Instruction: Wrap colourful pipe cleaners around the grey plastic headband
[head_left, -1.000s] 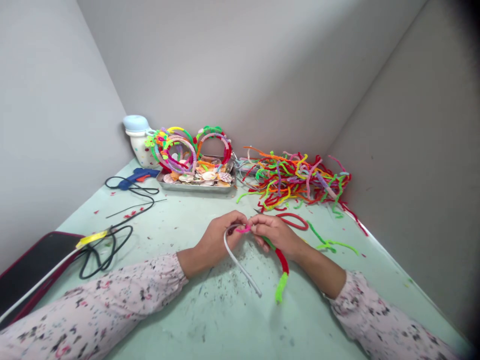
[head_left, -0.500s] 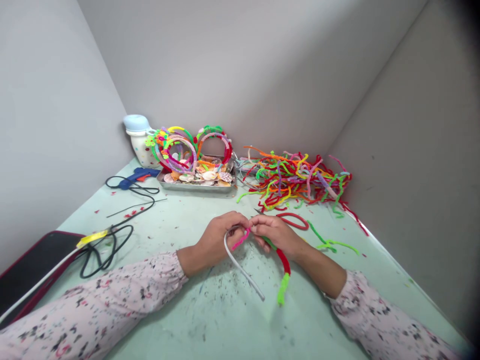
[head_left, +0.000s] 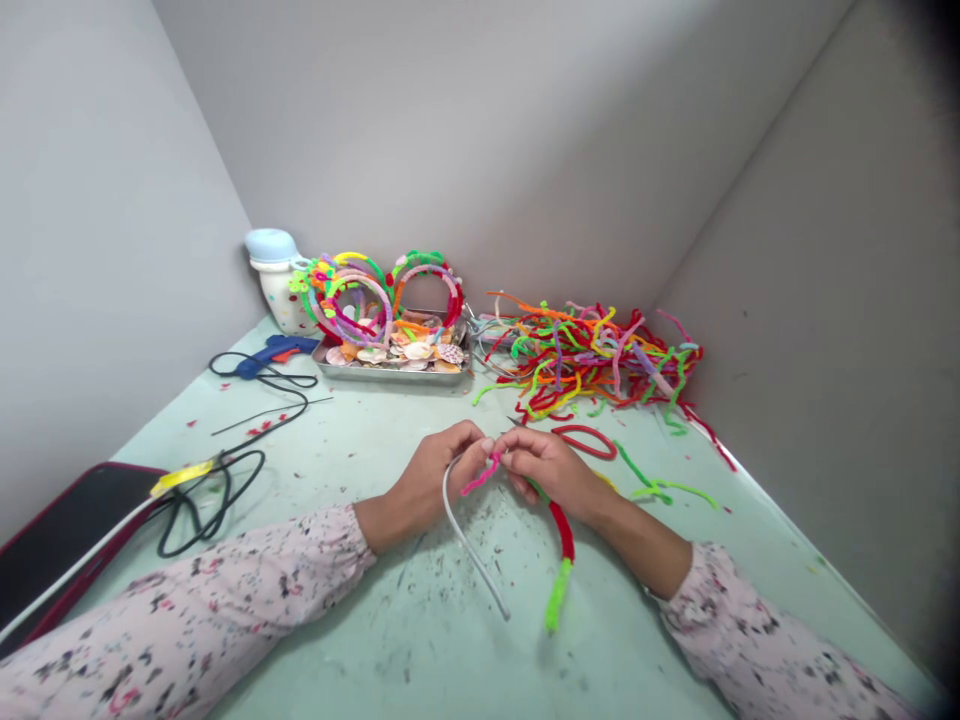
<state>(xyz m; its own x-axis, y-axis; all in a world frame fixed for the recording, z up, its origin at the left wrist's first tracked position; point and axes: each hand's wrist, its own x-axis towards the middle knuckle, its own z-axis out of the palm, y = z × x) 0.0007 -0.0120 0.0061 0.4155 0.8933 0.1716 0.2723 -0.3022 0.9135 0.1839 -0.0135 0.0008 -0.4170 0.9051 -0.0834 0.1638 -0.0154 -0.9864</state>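
Observation:
Between my two hands is a headband [head_left: 474,558], its bare grey-white arm curving down on the left. The other arm is wrapped in red and green fuzzy pipe cleaner [head_left: 561,532]. A short pink pipe cleaner [head_left: 478,477] sticks out near the top of the band, between my fingertips. My left hand [head_left: 444,470] is closed on the headband, thumb and fingers pinched near the pink piece. Fingers of my right hand [head_left: 547,468] are pinched at the same spot, with the wrapped arm hanging below them. My fingers hide the exact grip on the pink piece.
Red-handled scissors [head_left: 589,440] and green pipe cleaner pieces [head_left: 667,490] lie beyond my right hand. At the back are a pile of pipe cleaners [head_left: 592,355], a metal tray [head_left: 397,374] of shells with decorated headbands, and a white jar [head_left: 281,290]. A blue glue gun [head_left: 274,352], cables and a dark tablet-like object [head_left: 82,520] sit left.
The headband has tilted slightly, its two hanging ends swinging left and a little lower. My left thumb has shifted up against the pink pipe cleaner; both hands stay at the same place.

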